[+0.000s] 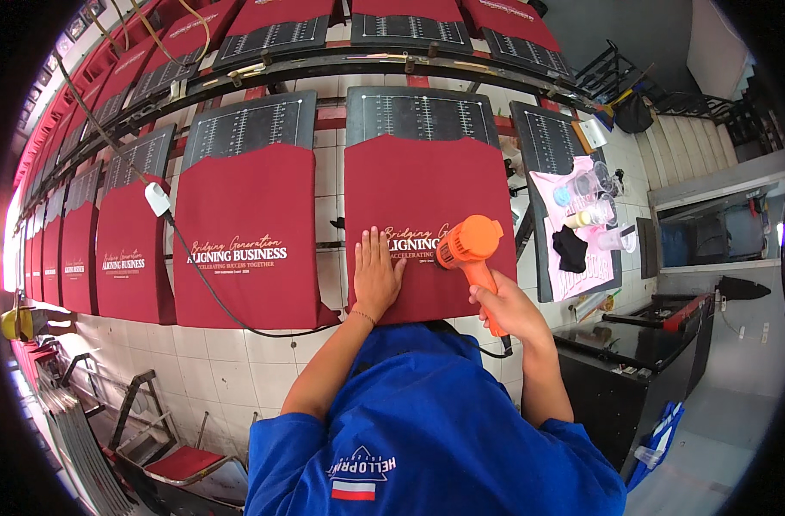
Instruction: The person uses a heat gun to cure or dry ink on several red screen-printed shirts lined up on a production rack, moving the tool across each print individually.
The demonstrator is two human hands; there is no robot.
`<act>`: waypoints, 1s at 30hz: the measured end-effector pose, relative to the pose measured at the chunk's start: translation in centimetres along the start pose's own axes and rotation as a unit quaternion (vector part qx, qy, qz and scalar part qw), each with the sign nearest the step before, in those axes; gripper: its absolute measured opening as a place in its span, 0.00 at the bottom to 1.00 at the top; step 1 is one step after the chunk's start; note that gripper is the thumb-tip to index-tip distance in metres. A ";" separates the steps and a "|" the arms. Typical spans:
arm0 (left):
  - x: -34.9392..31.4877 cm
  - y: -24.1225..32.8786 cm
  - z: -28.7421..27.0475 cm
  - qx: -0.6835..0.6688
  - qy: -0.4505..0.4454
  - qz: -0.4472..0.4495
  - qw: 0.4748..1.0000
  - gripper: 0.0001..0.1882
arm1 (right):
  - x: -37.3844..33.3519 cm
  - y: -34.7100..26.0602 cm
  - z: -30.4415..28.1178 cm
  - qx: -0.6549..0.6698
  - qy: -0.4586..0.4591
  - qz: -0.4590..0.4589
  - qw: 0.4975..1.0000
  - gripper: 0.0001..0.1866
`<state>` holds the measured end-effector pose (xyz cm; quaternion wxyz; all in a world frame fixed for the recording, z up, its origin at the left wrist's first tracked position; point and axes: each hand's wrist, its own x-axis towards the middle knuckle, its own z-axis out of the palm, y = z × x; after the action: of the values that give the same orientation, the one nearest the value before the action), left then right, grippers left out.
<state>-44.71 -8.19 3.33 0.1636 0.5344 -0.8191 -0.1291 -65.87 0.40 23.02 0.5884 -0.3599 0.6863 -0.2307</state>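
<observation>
In front of me a maroon T-shirt (427, 185) with white and gold lettering is stretched over a dark printing board (384, 112) marked with ruled scales. My left hand (376, 271) lies flat on the shirt at the left end of its print, fingers stretched out. My right hand (513, 305) is wrapped round the handle of an orange heat gun (472, 241). Its nozzle points left, over the printed lettering, and hides part of it. Whether the nozzle touches the cloth I cannot tell. The gun's dark cord passes near my waist.
Another printed maroon shirt (246, 206) lies on the board to the left, with several more beyond. A white socket (157, 199) hangs from a cable there. At right, a board holds a pink cloth (558, 206), plastic cups (614, 238) and a black rag (570, 249). A metal rail (341, 62) runs behind.
</observation>
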 end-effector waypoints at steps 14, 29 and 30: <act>-1.8 1.1 -0.1 -0.011 -0.048 0.034 0.998 0.37 | -0.6 1.3 -1.2 0.037 0.045 -0.012 0.998 0.16; -2.0 0.3 -0.1 0.005 -0.049 0.019 0.999 0.37 | -1.4 2.6 -2.0 0.069 0.074 0.000 0.995 0.15; -2.2 0.3 -0.2 0.003 -0.050 0.017 0.999 0.37 | -1.5 2.7 -2.0 0.059 0.079 -0.003 0.995 0.16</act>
<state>-44.03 -6.04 3.34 0.1230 0.5141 -0.8355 -0.1502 -68.34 3.04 22.39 0.5519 -0.3072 0.7146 -0.3006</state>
